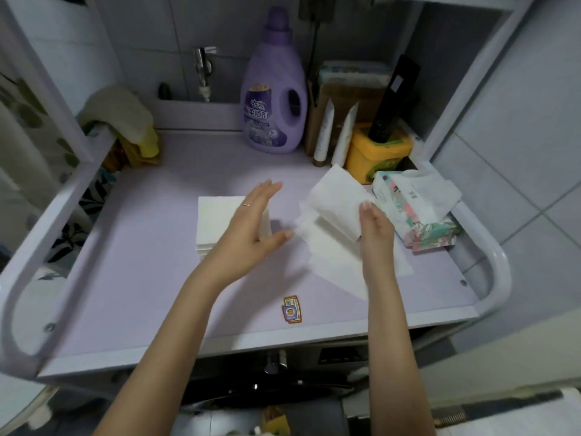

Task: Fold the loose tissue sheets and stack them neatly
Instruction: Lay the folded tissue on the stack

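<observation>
Partly hidden stack (217, 221) behind spread left grip (248, 234); right grip (375, 228) pinching blurred sheet (333, 202).

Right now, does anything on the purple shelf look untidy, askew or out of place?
The loose tissue sheets by the right hand lie fanned and askew, unlike the squared folded stack on the left. A crumpled sheet hangs out of the tissue pack further right. Nothing looks spilled.
</observation>
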`<state>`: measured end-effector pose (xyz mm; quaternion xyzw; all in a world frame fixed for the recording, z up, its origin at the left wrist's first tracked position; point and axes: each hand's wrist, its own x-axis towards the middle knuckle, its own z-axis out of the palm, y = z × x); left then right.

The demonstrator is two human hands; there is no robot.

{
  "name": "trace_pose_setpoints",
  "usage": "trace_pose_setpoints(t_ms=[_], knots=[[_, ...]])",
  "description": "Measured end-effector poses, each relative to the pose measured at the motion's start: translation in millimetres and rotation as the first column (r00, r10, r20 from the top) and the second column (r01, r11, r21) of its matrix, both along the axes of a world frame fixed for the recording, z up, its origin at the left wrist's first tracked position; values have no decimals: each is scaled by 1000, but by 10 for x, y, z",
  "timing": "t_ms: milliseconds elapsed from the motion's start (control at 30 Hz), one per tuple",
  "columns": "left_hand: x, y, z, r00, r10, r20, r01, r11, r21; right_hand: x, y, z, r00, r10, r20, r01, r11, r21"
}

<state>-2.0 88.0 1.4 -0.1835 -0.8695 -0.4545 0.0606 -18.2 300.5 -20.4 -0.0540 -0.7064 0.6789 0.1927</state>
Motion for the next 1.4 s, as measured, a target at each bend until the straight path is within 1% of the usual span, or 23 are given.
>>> trace_pose_setpoints(t_ms=[33, 67, 100, 167, 233, 300, 367, 467, 533, 633, 667, 767, 833, 900, 1000, 1167, 1267, 1333, 1367, 1400], knots=[[12, 80, 32, 998, -36, 47, 31, 994, 105, 10, -15, 128, 999, 39, 1, -38, 982, -187], [5, 151, 68, 993, -66, 94, 49, 984, 169, 24, -27, 231, 994, 112, -4, -106, 931, -349], [-9, 212, 110, 986, -101, 136, 69, 973, 221, 51, -46, 321, 982, 187, -16, -174, 873, -456], [-50, 281, 183, 961, -197, 192, 123, 932, 340, 112, -83, 460, 964, 264, -6, -230, 829, -509], [-63, 307, 220, 952, -245, 183, 139, 879, 455, 163, -96, 520, 966, 250, 61, -190, 854, -484], [-7, 320, 243, 973, -185, 139, 90, 856, 509, 206, -99, 528, 967, 208, 146, -130, 897, -422], [50, 315, 225, 991, -102, 83, 43, 849, 527, 264, -102, 531, 964, 200, 176, -126, 924, -361], [101, 297, 198, 999, 31, 41, -49, 829, 557, 367, -106, 546, 958, 255, 133, -217, 945, -246], [108, 283, 206, 994, 107, -10, -81, 810, 581, 402, -102, 542, 947, 315, 61, -304, 942, -142], [118, 260, 253, 978, 194, -76, -124, 834, 537, 379, -132, 531, 924, 379, -44, -380, 925, -19], [120, 245, 258, 975, 203, -89, -128, 842, 524, 353, -158, 524, 926, 372, -56, -372, 928, 19], [134, 188, 247, 980, 179, -92, -108, 853, 510, 281, -262, 493, 955, 283, -86, -269, 952, 142], [144, 149, 223, 979, 191, -73, -127, 845, 519, 249, -308, 460, 965, 241, -103, -222, 961, 166], [142, 95, 206, 964, 259, -55, -195, 836, 514, 217, -333, 445, 969, 223, -109, -197, 958, 206], [122, -8, 210, 932, 361, -40, -300, 826, 477, 182, -369, 445, 965, 242, -97, -210, 943, 260], [85, -204, 231, 890, 441, -113, -360, 834, 418, 99, -501, 458, 952, 287, -103, -251, 930, 270], [56, -307, 250, 875, 455, -166, -372, 850, 373, 44, -562, 467, 944, 302, -131, -251, 918, 306], [36, -386, 272, 889, 429, -157, -354, 864, 359, 8, -576, 495, 933, 322, -159, -261, 912, 316], [37, -419, 290, 914, 384, -132, -312, 873, 375, -2, -576, 514, 927, 341, -158, -286, 913, 290], [37, -451, 307, 940, 325, -102, -259, 876, 406, -13, -586, 538, 921, 364, -142, -327, 916, 231]])
